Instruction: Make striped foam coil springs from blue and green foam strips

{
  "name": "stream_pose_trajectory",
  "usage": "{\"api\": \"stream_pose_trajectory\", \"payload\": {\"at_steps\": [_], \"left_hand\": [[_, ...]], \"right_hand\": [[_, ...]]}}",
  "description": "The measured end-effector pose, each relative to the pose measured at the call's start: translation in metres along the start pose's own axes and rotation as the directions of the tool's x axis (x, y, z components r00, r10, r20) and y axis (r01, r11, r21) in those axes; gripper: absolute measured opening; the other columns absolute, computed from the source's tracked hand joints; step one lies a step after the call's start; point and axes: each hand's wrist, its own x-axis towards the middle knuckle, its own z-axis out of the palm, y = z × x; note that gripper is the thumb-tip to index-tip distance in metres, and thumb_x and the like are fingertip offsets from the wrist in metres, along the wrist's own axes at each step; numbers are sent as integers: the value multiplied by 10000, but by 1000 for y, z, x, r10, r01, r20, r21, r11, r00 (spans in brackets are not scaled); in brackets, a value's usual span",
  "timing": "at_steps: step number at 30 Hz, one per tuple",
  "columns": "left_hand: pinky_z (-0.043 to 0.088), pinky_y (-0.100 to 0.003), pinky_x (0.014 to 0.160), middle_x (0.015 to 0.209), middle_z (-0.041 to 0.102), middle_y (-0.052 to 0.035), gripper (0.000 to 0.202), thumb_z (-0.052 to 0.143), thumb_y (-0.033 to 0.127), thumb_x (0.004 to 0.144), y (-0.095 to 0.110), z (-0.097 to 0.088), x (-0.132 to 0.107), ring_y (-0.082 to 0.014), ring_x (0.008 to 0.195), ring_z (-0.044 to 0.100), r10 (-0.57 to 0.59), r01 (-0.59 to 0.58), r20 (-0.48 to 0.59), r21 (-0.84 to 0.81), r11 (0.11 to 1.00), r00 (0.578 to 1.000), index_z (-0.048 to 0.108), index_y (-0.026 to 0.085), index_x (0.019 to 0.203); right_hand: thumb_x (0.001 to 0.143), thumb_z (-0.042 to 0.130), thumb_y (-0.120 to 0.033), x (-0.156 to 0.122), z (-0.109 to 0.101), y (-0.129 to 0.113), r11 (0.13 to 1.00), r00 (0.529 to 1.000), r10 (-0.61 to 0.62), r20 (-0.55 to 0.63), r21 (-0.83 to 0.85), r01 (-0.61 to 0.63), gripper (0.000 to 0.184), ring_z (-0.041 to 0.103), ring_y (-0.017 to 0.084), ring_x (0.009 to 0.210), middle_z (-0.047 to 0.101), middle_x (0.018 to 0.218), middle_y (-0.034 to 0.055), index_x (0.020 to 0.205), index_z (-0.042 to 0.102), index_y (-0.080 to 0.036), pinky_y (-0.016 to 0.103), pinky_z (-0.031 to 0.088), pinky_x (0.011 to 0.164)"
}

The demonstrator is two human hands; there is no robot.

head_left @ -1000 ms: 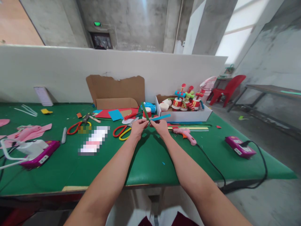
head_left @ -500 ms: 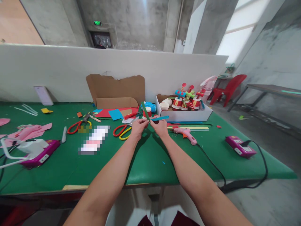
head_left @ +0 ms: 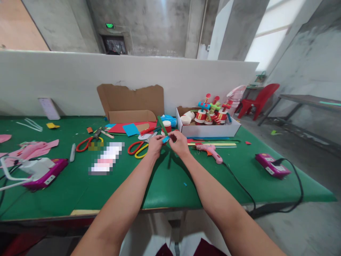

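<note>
Both hands at close pinch above a green table (head_left: pixel 170 193): left hand (head_left: pixel 155 145) and right hand (head_left: pixel 179 143) nearly touching, fingertips of each clamped on a short blue paper strip (head_left: pixel 165 139). From the same pinch, a green paper strip (head_left: pixel 162 125) slanting away and leftward. Exact overlap at the crossing too small to tell. Step in hand, by judgement: folding blue across green. Next move, by judgement: pressing the crease flat, with one pinch steady against slipping.

Just beyond the grip, a red-and-white cup (head_left: pixel 166 127); beyond and right, a white box (head_left: pixel 210 132) of decorated cups (head_left: pixel 200 117). Just left of the grip, scissors (head_left: pixel 145 143); to the right, a pink glue gun (head_left: pixel 212 148), and well right, a purple power strip (head_left: pixel 269 165). Farther beyond, brown cardboard (head_left: pixel 138 99) before a white partition (head_left: pixel 66 81); past that, a concrete wall (head_left: pixel 157 28). Far right of the grip, a red chair (head_left: pixel 258 101).
</note>
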Motion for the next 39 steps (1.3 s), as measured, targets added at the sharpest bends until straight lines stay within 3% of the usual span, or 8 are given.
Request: {"api": "stream_pose_trajectory", "payload": {"at_steps": [3, 8, 13, 19, 23, 32, 34, 39], "left_hand": [[389, -257, 525, 486, 552, 30, 268, 779, 300, 433, -1, -3, 2, -89, 463, 473, -26, 26, 1, -48, 999, 1000, 626, 146, 591], [388, -248, 519, 501, 551, 22, 266, 781, 297, 451, -1, -3, 2, -91, 480, 486, -59, 62, 61, -60, 996, 996, 637, 147, 616], [387, -238, 504, 510, 569, 18, 327, 815, 328, 400, 2, -1, 0, -91, 482, 491, -22, 29, 88, -70, 997, 996, 650, 145, 615], [435, -251, 527, 554, 621, -4, 368, 841, 381, 407, 4, -1, -1, -111, 508, 540, -31, 32, 73, -18, 999, 997, 683, 146, 642], [459, -261, 564, 579, 646, -23, 378, 842, 391, 424, 5, -2, -1, -120, 533, 562, -35, 34, 64, 15, 999, 997, 705, 146, 677], [415, -238, 545, 567, 631, -2, 395, 827, 422, 439, 6, -2, -2, -93, 510, 521, 4, -9, 86, 57, 998, 996, 690, 143, 682], [394, -231, 523, 554, 615, 7, 387, 819, 427, 451, 6, -1, -2, -84, 495, 499, 15, -19, 85, 52, 998, 996, 684, 144, 679], [359, -223, 506, 560, 586, 16, 374, 821, 388, 458, 6, 0, -4, -74, 493, 465, 3, -5, 94, 15, 1000, 996, 676, 144, 702]], "right_hand": [[675, 474, -90, 0, 0, 0, 999, 1000, -2, 24, 48, 1, 242, 588, 163, 750, 639, 859, 63, 840, 628, -177, 282, 485, 731], [769, 516, -244, 3, -3, 1, 953, 981, 180, 67, 237, -191, 143, 581, 131, 615, 648, 778, 24, 807, 641, -186, 274, 495, 658], [706, 635, -327, 5, -5, 2, 805, 923, 355, 146, 456, -381, 174, 568, 112, 546, 623, 698, -11, 803, 629, -183, 249, 493, 558], [652, 702, -318, 5, 0, 8, 592, 846, 431, 316, 609, -528, 257, 608, 121, 629, 675, 734, 1, 866, 680, -176, 292, 543, 688], [626, 722, -303, 5, 2, 12, 552, 838, 435, 328, 638, -536, 257, 620, 126, 634, 693, 737, -6, 853, 706, -184, 311, 551, 729], [588, 746, -314, 5, 3, 12, 592, 854, 457, 250, 631, -501, 278, 644, 141, 643, 706, 738, -4, 820, 690, -173, 328, 554, 746], [586, 753, -299, 5, 3, 11, 546, 835, 487, 255, 658, -519, 266, 637, 130, 618, 692, 687, -16, 805, 673, -170, 317, 558, 733], [609, 761, -208, 8, -2, 8, 319, 754, 575, 316, 763, -563, 218, 627, 100, 562, 661, 616, -30, 751, 599, -176, 260, 566, 663]]}}
